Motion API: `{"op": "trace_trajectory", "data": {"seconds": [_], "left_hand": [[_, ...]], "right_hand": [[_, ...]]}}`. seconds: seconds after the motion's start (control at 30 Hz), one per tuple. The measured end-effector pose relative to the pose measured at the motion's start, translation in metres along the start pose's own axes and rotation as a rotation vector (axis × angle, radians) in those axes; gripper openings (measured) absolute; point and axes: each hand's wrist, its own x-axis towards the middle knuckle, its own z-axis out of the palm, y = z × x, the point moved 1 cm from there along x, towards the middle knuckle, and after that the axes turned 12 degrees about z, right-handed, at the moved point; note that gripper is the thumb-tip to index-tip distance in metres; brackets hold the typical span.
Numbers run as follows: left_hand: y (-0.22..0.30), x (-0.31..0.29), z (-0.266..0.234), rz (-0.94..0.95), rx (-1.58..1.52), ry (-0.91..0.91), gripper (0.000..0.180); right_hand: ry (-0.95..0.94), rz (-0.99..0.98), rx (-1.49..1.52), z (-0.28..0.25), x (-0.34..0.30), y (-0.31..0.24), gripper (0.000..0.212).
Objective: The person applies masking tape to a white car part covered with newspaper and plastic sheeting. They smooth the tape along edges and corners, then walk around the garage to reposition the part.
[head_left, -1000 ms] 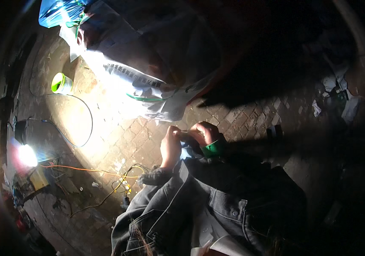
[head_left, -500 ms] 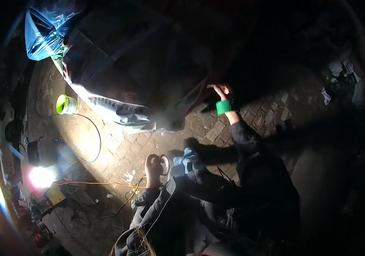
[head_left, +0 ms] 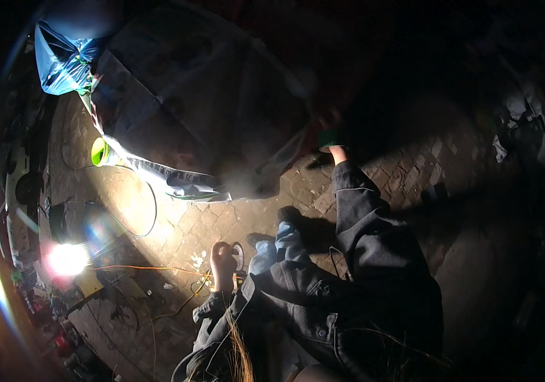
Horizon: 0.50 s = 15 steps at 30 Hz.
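My left hand (head_left: 224, 258) is closed round a ring-shaped roll of tape (head_left: 239, 256), beside my knees. A wide green band (head_left: 331, 138), like a roll of green tape, sits around my right wrist. My right hand (head_left: 330, 119) is in deep shadow at the right edge of a big dark plastic sheet or bag (head_left: 189, 108). Its fingers are too dim to make out. The sheet's pale printed lower border (head_left: 177, 184) is brightly lit.
At far left a blue plastic bag (head_left: 65, 63) hangs by the sheet. A lime-green bucket (head_left: 100, 151) stands at its lower left edge. The glaring work lamp (head_left: 68, 260) is at left, with an orange cord (head_left: 151, 267) running toward me across the paving (head_left: 202, 219).
My right hand has moved up and slightly left, from lamplight into shadow against the sheet's edge. The left hand still holds the tape roll, slightly lower.
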Motion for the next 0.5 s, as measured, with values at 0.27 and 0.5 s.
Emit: {"op": "trace_trajectory", "data": {"seconds": [0.27, 0.5], "left_hand": [[-0.005, 0.003, 0.0, -0.011, -0.056, 0.02, 0.012], [-0.022, 0.004, -0.013, -0.028, 0.015, 0.072, 0.011]], "right_hand": [[-0.024, -0.066, 0.256, 0.009, 0.022, 0.021, 0.049], [-0.21, 0.066, 0.344, -0.003, 0.04, 0.023, 0.049]]}}
